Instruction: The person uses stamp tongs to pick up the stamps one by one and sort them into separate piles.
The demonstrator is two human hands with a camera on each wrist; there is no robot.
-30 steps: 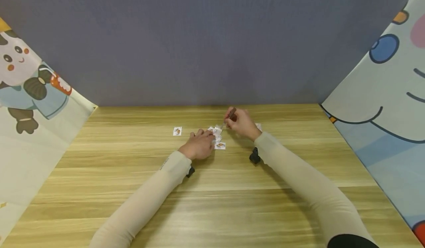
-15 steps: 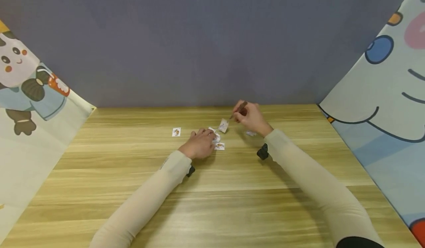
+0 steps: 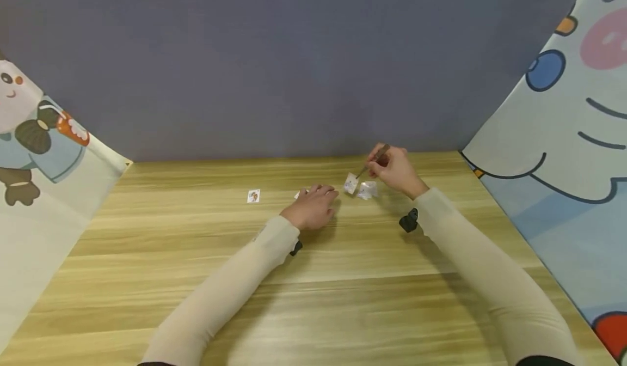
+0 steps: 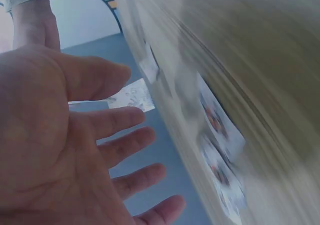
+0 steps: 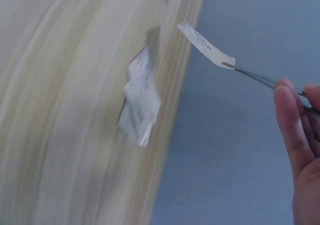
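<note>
My right hand (image 3: 398, 171) grips a pair of tweezers (image 5: 260, 78) with a brown upper end. Their tips pinch a thin whitish printed square (image 5: 207, 46), slightly bent and held off the table. Below it on the table lie several overlapping, semi-clear pieces (image 3: 368, 190), like peeled film. My left hand (image 3: 313, 208) holds nothing; in the left wrist view its fingers (image 4: 132, 145) are spread and relaxed. Small white picture cards or stickers (image 4: 220, 117) lie near it on the table, mostly hidden under the hand in the head view.
A lone small picture square (image 3: 253, 196) lies left of the left hand. The wood-grain table (image 3: 313, 300) ends at a grey-blue partition (image 3: 294, 72) behind. Cartoon-printed panels (image 3: 588, 235) flank both sides.
My right hand has moved right, carrying the pinched square off the group near the left hand toward the overlapping pieces. The left hand has shifted slightly right, and the head view has turned right.
</note>
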